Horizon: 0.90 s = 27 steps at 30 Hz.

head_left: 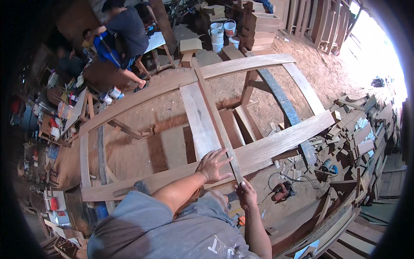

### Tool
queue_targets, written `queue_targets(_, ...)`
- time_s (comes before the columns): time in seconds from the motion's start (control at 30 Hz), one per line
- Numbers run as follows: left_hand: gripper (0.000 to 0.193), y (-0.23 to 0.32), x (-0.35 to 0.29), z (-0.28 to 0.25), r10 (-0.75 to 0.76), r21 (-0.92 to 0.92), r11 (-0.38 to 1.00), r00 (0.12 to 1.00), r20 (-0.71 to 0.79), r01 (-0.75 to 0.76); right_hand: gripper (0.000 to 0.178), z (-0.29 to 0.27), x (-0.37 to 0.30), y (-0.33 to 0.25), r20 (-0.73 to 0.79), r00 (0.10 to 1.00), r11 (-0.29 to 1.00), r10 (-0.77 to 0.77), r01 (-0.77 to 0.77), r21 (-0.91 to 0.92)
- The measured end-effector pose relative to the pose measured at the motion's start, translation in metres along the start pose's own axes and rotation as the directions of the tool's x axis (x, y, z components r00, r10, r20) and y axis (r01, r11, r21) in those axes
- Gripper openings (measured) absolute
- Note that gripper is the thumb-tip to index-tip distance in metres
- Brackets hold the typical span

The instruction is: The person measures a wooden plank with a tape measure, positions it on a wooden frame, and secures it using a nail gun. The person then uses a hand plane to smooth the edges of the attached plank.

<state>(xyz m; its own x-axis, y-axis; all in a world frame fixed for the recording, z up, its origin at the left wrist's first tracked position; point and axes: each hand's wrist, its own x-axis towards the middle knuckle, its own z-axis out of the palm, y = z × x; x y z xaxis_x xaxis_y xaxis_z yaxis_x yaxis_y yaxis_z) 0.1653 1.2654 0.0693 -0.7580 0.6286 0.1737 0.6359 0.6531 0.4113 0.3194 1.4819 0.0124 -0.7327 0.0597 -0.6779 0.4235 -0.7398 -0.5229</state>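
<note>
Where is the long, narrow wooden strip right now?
Near the head view's centre, the strip lies across the pale wooden frame, along the right side of its wide crosspiece, near end in the right hand.

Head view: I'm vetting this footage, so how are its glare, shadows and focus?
Head view: glare whites out the opening at upper right; head view: shadow bands cross the floor beneath the wooden frame; head view: corners are black, while left hand and right hand look fairly sharp.
</note>
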Motion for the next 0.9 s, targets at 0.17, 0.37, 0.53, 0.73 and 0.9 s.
queue_targets(0.17, 0.082, -0.002, 0.001, 0.012, -0.017, 0.005, 1.0, 1.0, -0.008, 0.017, 0.042, -0.014, 0.012, 0.002, 0.07, 0.997, 0.999, 0.014, -0.018, 0.047)
queue_targets(0.37, 0.089, 0.007, 0.002, 0.006, -0.102, 0.01, 0.995, 0.993, 0.061, 0.101, 0.041, -0.012, 0.007, -0.004, 0.104, 0.992, 0.992, 0.076, -0.086, 0.094)
queue_targets(0.53, 0.082, 0.003, -0.002, 0.014, -0.066, -0.05, 0.997, 0.998, -0.004, 0.066, 0.041, -0.016, 0.01, -0.013, 0.17, 0.97, 0.981, 0.172, -0.184, 0.055)
queue_targets(0.73, 0.076, 0.005, 0.002, 0.011, -0.064, -0.058, 0.996, 0.998, 0.015, 0.065, 0.026, -0.025, 0.024, -0.029, 0.227, 0.936, 0.961, 0.269, -0.247, -0.124)
queue_targets(0.9, 0.072, 0.003, -0.002, 0.008, -0.103, -0.021, 0.995, 0.993, -0.057, 0.102, 0.027, -0.008, 0.019, -0.054, 0.265, 0.886, 0.912, 0.38, -0.31, -0.27)
